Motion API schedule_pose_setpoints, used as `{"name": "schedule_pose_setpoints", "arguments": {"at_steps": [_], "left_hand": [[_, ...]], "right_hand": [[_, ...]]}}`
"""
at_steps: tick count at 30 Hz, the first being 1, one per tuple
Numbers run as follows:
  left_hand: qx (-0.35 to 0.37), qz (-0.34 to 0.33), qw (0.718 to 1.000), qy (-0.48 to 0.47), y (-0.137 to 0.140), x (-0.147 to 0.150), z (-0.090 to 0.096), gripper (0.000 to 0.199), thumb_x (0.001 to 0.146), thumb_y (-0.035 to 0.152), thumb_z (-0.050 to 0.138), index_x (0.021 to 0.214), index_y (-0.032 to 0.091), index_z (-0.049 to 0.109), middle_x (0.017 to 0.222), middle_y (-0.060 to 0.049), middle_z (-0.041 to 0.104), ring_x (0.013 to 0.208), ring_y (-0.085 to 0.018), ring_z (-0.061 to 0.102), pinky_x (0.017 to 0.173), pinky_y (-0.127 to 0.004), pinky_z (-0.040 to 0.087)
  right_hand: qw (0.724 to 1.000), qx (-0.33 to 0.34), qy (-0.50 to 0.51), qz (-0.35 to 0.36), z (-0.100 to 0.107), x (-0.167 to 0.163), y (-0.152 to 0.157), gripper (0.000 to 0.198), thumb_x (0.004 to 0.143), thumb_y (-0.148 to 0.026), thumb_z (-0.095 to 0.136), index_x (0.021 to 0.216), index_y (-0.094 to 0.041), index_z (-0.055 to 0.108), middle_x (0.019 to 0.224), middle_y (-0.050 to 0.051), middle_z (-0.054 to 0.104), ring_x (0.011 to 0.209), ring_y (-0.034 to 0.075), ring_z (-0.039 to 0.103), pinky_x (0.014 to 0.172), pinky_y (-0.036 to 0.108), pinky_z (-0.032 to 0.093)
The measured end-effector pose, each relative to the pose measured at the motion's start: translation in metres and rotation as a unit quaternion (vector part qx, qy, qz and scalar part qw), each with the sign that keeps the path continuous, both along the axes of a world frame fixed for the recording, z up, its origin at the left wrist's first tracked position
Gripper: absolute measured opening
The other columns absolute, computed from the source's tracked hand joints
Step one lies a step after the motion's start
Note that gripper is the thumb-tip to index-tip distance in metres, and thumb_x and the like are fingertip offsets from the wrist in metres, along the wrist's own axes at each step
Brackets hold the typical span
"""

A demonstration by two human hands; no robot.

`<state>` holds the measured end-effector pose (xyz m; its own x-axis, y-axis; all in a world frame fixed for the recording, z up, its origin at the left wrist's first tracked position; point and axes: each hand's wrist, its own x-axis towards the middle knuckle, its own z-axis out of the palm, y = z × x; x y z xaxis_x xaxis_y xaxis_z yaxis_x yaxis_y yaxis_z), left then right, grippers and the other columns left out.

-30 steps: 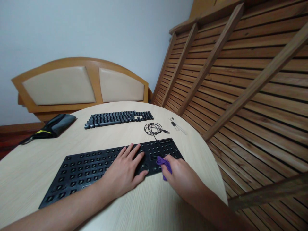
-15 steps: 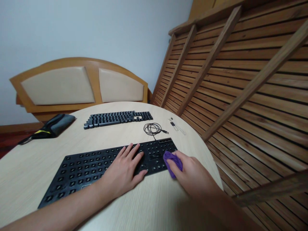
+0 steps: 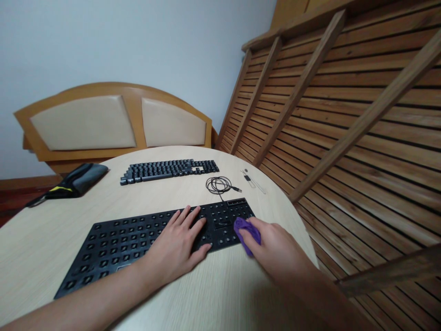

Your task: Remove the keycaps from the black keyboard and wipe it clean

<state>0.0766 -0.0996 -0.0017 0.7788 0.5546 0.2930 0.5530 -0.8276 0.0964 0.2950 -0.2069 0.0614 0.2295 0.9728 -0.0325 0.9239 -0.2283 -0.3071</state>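
A black keyboard [image 3: 127, 239] with its keycaps off lies across the table in front of me, bare switches showing. My left hand [image 3: 177, 243] rests on it right of the middle, fingers spread, holding nothing; it hides some of the switches. At the keyboard's right end, my right hand [image 3: 267, 243] is closed around a crumpled purple cloth [image 3: 246, 233]. The cloth touches the number-pad side and hangs over the near right edge. A coiled black USB cable [image 3: 218, 185] runs from the keyboard's back edge, its plug on the table.
Loose keycaps [image 3: 158, 170] stand in keyboard order at the back of the round table [image 3: 220, 294]. A wire tool and a small dark piece [image 3: 248, 178] lie at the right. A black and grey pouch [image 3: 74, 181] sits at the left edge. Wooden slats [image 3: 344, 115] rise close on the right.
Hardly anything differs. The purple cloth and my right hand have shifted very slightly at the keyboard's right end; my left hand stays in place.
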Motion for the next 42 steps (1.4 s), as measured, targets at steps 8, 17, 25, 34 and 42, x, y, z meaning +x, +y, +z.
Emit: {"name": "schedule_pose_setpoints", "arguments": {"at_steps": [8,17,25,34,42], "left_hand": [[0.005,0.002,1.0,0.008,0.0,0.0,0.001,0.057,0.093,0.054,0.053,0.136,0.016,0.057,0.152,-0.018,0.044,0.14,-0.04,0.039,0.112,-0.056,0.037],[0.018,0.0,1.0,0.012,0.0,0.001,0.0,0.056,0.093,0.054,0.053,0.135,0.016,0.058,0.151,-0.019,0.045,0.139,-0.04,0.041,0.111,-0.056,0.039],[0.011,0.0,1.0,0.009,0.0,0.0,0.001,0.057,0.093,0.055,0.051,0.135,0.017,0.057,0.151,-0.018,0.045,0.14,-0.04,0.041,0.112,-0.056,0.038],[0.014,-0.002,1.0,0.009,-0.001,-0.001,0.0,0.056,0.093,0.054,0.053,0.135,0.017,0.057,0.152,-0.018,0.044,0.14,-0.039,0.04,0.112,-0.055,0.038],[0.013,-0.008,1.0,0.005,-0.001,-0.001,0.0,0.056,0.093,0.054,0.054,0.135,0.017,0.058,0.151,-0.018,0.045,0.14,-0.038,0.04,0.111,-0.055,0.039]], "right_hand": [[0.988,0.02,-0.023,0.149,-0.01,0.011,0.025,0.021,0.096,-0.015,0.053,0.106,-0.018,0.071,0.102,0.008,0.067,0.096,0.021,0.063,0.083,0.03,0.045],[0.954,0.024,-0.109,0.28,-0.003,0.011,0.021,0.02,0.096,-0.009,0.05,0.101,-0.018,0.068,0.105,0.009,0.065,0.099,0.024,0.058,0.085,0.037,0.045],[0.975,0.089,-0.03,0.203,0.018,0.023,0.021,0.022,0.094,-0.009,0.051,0.107,-0.018,0.066,0.104,0.006,0.068,0.098,0.021,0.06,0.087,0.032,0.045],[0.96,0.03,-0.013,0.277,0.0,0.015,0.022,0.014,0.094,-0.013,0.053,0.097,-0.019,0.066,0.099,0.005,0.068,0.093,0.02,0.059,0.083,0.032,0.043],[0.934,0.092,-0.08,0.336,-0.019,0.01,0.016,0.017,0.09,-0.015,0.064,0.105,-0.021,0.068,0.101,0.003,0.068,0.092,0.02,0.058,0.081,0.033,0.04]]}}
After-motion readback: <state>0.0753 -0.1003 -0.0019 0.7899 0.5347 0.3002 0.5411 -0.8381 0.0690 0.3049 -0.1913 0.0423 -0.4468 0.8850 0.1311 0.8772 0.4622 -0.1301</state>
